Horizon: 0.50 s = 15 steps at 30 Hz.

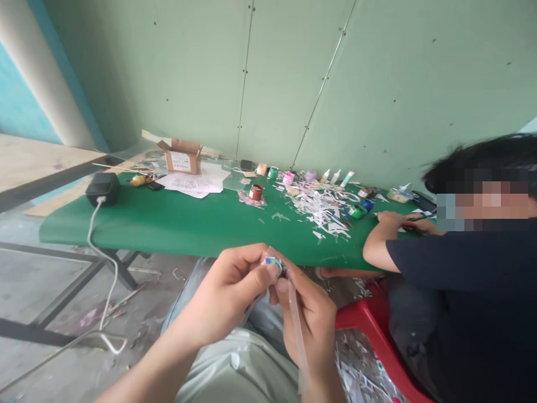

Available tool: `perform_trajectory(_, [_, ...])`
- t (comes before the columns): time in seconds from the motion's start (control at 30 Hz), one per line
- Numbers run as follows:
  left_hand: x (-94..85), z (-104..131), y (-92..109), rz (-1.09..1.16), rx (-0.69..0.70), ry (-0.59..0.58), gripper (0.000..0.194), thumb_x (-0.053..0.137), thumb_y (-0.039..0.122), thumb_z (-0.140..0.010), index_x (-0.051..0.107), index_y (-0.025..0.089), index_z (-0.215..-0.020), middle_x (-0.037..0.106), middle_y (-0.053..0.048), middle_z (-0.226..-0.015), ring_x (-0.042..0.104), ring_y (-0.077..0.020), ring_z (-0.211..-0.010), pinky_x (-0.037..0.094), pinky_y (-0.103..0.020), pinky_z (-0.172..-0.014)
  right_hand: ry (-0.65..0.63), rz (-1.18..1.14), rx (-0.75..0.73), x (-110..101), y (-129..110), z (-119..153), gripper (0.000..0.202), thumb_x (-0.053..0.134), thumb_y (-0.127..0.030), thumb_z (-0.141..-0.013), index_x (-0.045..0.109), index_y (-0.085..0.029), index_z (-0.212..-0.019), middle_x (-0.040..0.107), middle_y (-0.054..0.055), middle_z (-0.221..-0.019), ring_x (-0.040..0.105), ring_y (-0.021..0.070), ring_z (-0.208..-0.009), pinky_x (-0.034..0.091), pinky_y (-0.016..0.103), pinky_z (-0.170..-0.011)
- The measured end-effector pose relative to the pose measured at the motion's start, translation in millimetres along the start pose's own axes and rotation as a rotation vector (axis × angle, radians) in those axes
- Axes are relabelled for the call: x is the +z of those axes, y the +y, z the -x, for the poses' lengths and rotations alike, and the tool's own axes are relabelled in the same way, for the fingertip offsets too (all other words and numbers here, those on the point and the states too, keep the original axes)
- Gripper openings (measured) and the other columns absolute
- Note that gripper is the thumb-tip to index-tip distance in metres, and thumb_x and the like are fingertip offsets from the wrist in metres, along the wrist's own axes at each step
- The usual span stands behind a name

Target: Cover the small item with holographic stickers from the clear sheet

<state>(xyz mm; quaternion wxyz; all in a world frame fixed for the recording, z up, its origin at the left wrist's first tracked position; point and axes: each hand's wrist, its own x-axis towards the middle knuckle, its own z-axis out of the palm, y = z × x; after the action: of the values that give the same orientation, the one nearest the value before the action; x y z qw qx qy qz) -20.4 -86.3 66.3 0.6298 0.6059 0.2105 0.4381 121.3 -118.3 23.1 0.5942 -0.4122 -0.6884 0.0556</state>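
My left hand (239, 285) is closed, its thumb and finger pinching a small blue, green and white piece (273, 261) just beyond my lap. Close against it, my right hand (310, 310) is closed too, its fingertips at the same piece. A clear, narrow strip (297, 327) runs from the fingertips down over my right hand to the wrist; it looks like tape or plastic film. My fingers cover part of the piece, so its full shape is hidden.
A green-covered table (168, 224) holds white paper scraps (321, 204), a brown paint jar (255, 193), glue bottles (335, 177), printed sheets (195, 182), an open carton (182, 158) and a black adapter (103, 189) with its cable. At right a co-worker (465, 280) sits near a red chair (369, 319).
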Motion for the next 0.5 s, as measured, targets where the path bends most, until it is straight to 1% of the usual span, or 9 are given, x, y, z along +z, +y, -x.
perform_trajectory(0.1, [1.1,-0.9,1.7,0.009,-0.009,0.012,0.034,0.061,0.038,-0.095,0.062,0.016,-0.070,0.040,0.008,-0.046,0.022,-0.0030,-0.037,0.021,-0.020,-0.039,0.008,0.018,-0.034,1.6,0.4,-1.7,0.045,0.049,-0.012,-0.096,0.064,-0.027,-0.136,0.078,0.006,-0.115,0.078,0.0188,-0.085,0.065,0.026,-0.072])
perform_trajectory(0.2, [1.7,-2.8,3.4,0.008,-0.026,0.027,0.035,0.062,0.040,-0.094,0.063,0.015,-0.069,0.041,0.007,-0.045,0.023,-0.0038,-0.038,0.023,-0.020,-0.041,0.004,0.020,-0.059,1.7,1.5,-4.4,0.048,0.047,-0.009,-0.096,0.061,-0.026,-0.139,0.077,0.007,-0.117,0.078,0.0184,-0.090,0.065,0.025,-0.074])
perform_trajectory(0.27, [0.8,-4.0,3.7,0.000,-0.037,0.039,0.036,0.062,0.042,-0.093,0.064,0.016,-0.069,0.040,0.007,-0.046,0.024,-0.0046,-0.040,0.025,-0.021,-0.042,-0.001,0.035,-0.082,1.3,1.8,-6.7,0.047,0.047,-0.010,-0.096,0.061,-0.026,-0.138,0.078,0.006,-0.116,0.078,0.0181,-0.090,0.065,0.025,-0.075])
perform_trajectory(0.5, [-3.3,-5.6,6.2,-0.112,-0.072,0.030,0.033,0.063,0.041,-0.091,0.063,0.015,-0.071,0.036,0.007,-0.051,0.022,-0.0058,-0.046,0.020,-0.021,-0.043,0.006,0.107,-0.142,-0.8,2.5,-11.3,0.044,0.046,-0.011,-0.098,0.061,-0.022,-0.138,0.079,0.008,-0.110,0.079,0.0167,-0.080,0.065,0.024,-0.071])
